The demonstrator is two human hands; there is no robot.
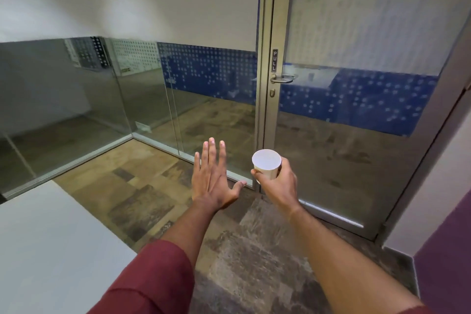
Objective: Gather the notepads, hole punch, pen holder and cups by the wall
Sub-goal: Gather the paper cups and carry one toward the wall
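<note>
Head view, above the mottled brown stone-tile floor (142, 201): the right hand (276, 181) holds a small white paper cup (266, 163), its grip curled round the cup's lower wall, in the air before the frosted glass door (356, 84). The left hand (212, 181) is spread flat, holding nothing. A white counter (51, 250) corner shows at left. Notepads, hole punch and pen holder are out of sight; judged so, one cup is in transit and progress on the remainder cannot be told.
</note>
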